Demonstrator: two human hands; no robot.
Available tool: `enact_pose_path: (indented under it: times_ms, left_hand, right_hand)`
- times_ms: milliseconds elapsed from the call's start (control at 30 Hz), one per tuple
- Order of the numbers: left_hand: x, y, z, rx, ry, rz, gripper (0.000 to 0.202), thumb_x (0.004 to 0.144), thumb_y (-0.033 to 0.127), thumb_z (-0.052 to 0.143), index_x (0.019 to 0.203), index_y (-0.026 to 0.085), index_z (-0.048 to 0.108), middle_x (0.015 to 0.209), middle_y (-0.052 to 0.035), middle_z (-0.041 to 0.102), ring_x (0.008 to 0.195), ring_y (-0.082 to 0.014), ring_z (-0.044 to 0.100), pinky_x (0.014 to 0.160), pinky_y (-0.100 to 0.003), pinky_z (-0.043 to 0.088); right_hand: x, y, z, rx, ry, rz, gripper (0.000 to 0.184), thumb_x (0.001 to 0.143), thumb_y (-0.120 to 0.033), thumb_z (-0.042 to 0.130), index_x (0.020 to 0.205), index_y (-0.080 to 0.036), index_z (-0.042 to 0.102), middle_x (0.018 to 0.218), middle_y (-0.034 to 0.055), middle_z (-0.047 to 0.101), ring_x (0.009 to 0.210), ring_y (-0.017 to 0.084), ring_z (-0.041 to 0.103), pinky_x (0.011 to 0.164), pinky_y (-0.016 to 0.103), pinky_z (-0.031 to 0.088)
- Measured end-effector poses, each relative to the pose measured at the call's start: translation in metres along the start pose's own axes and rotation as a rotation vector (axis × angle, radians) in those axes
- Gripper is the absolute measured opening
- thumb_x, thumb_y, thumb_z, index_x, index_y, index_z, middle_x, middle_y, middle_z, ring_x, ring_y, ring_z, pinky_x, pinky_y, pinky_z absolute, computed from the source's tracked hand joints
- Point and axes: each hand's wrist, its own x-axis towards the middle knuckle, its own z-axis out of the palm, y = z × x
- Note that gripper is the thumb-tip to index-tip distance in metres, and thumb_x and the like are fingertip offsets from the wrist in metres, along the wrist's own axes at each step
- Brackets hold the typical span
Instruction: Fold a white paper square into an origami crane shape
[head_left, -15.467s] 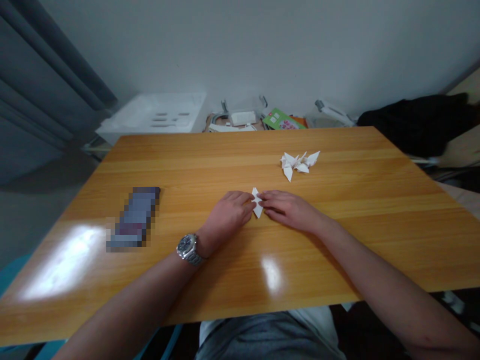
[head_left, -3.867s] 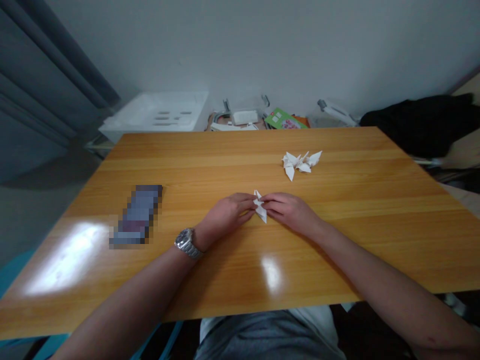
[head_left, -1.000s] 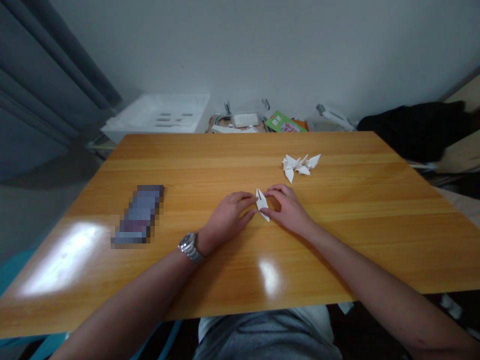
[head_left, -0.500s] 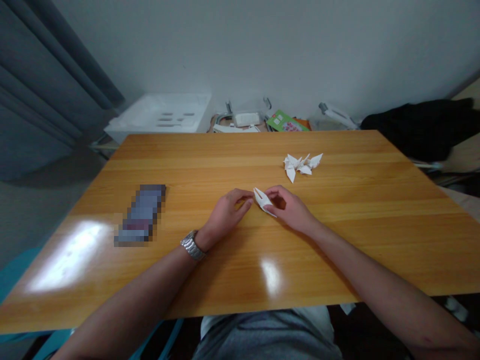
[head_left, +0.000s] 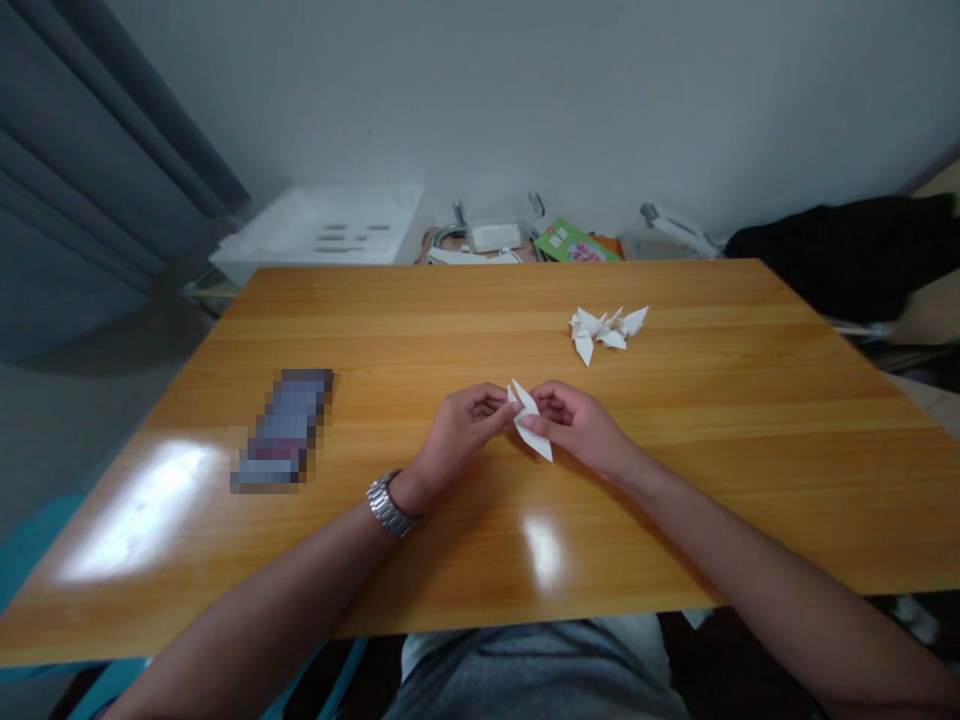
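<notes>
A small white folded paper (head_left: 537, 440), long and pointed with a split at its far end, is held between my two hands above the table's middle. My left hand (head_left: 472, 420), with a metal watch (head_left: 391, 503) at its wrist, pinches the paper's left edge between thumb and fingers. From the other side my right hand (head_left: 574, 420) grips it, thumb on top and fingers behind. The fingertips behind the paper are partly hidden. Beyond my right hand, white folded paper cranes (head_left: 607, 330) lie close together on the wooden table (head_left: 420, 330).
A blurred-out phone-like object (head_left: 285, 430) lies on the table's left side. Past the far edge are a white tray (head_left: 330, 215), a green booklet (head_left: 574, 242) and assorted small items. Black cloth (head_left: 840, 250) is heaped at the far right.
My left hand has come in to take hold of the paper's left edge. The paper has turned, its lower point now showing toward me; my right hand still holds it.
</notes>
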Motion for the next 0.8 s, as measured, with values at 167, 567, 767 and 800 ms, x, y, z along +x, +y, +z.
enact_pose_path:
  times_ms: [167,567,767,800]
  left_hand:
    - [-0.0005,0.0005,0.0002,-0.054,-0.012,0.041,0.031,0.087,0.042,0.078,0.097,0.013,0.072,0.087,-0.0055,0.074,0.078,-0.0147,0.067,0.074,-0.026,0.053]
    - [-0.0014,-0.0034,0.0015,-0.280,-0.117,0.022,0.023,0.090,0.032,0.077,0.101,0.016,0.064,0.093,-0.0047,0.070,0.083,-0.0140,0.067,0.082,-0.030,0.053]
    - [-0.0017,-0.0018,0.0012,-0.283,-0.167,0.003,0.021,0.092,0.031,0.075,0.098,0.016,0.062,0.093,-0.0038,0.069,0.082,-0.0133,0.065,0.081,-0.029,0.051]
    - [-0.0021,-0.0018,0.0014,-0.288,-0.175,0.004,0.020,0.092,0.031,0.074,0.098,0.017,0.061,0.093,-0.0037,0.069,0.082,-0.0135,0.065,0.081,-0.029,0.051]
  right_hand:
    - [-0.0017,-0.0037,0.0012,0.066,-0.017,0.042,0.033,0.080,-0.044,0.084,0.095,-0.019,0.068,0.089,0.0023,0.072,0.079,0.015,0.064,0.072,0.027,0.049]
    - [-0.0042,-0.0064,-0.0013,0.566,-0.268,0.367,0.034,0.075,-0.037,0.090,0.095,-0.016,0.072,0.079,0.0009,0.068,0.067,0.011,0.064,0.065,0.024,0.049]
    - [-0.0069,-0.0090,0.0021,0.548,-0.250,0.352,0.034,0.077,-0.039,0.089,0.092,-0.016,0.070,0.078,-0.0004,0.065,0.068,0.010,0.062,0.066,0.023,0.050]
    - [-0.0076,-0.0096,0.0028,0.532,-0.243,0.341,0.034,0.078,-0.040,0.089,0.092,-0.016,0.070,0.078,-0.0005,0.065,0.068,0.010,0.062,0.066,0.022,0.050]
